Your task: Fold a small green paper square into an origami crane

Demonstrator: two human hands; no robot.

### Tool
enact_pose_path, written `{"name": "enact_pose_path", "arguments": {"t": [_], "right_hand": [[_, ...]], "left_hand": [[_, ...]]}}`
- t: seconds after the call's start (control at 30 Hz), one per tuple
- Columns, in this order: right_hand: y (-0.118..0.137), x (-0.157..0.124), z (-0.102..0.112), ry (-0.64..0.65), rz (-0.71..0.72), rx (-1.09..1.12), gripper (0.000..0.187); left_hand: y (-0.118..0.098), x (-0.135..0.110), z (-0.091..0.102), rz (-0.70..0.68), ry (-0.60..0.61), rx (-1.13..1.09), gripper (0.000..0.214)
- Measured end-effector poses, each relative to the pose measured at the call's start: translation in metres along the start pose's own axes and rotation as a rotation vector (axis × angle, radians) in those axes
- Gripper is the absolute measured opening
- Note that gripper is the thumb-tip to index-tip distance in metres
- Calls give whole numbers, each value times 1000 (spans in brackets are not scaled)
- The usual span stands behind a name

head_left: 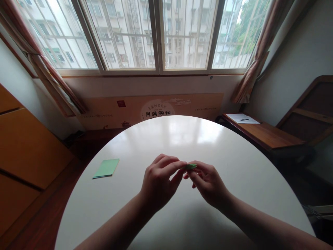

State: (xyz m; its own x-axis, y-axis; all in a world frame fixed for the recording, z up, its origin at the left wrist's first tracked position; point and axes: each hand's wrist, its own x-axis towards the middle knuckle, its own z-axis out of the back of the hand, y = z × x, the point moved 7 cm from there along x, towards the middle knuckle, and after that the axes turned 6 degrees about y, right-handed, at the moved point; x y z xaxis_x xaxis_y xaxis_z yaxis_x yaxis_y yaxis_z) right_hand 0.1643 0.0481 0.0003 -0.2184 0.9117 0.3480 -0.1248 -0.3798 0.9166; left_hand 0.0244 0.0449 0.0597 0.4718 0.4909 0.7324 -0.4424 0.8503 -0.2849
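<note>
Between my two hands, above the middle of the white table, is a small piece of folded green paper [191, 166]. My left hand [161, 178] pinches its left end between thumb and index finger. On the other side my right hand [208, 180] grips it, thumb below and index finger along the top. Fingers cover much of the paper, so its full folded shape is hidden. A stack of square green paper [106, 168] lies flat on the table, left of my left hand and apart from it.
The round white table [125, 146] reflects the window light. Beyond its right edge, a wooden side table [278, 133] carries a white sheet [240, 118] with a dark pen [245, 119] on it. A printed cardboard panel [109, 111] leans below the barred window, and an orange cabinet [28, 149] stands left.
</note>
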Motion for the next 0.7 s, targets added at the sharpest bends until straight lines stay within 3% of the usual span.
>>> {"name": "enact_pose_path", "arguments": {"t": [0.7], "right_hand": [[1, -1, -3, 5, 17, -42, 21]], "left_hand": [[1, 0, 1, 5, -2, -26, 8]]}}
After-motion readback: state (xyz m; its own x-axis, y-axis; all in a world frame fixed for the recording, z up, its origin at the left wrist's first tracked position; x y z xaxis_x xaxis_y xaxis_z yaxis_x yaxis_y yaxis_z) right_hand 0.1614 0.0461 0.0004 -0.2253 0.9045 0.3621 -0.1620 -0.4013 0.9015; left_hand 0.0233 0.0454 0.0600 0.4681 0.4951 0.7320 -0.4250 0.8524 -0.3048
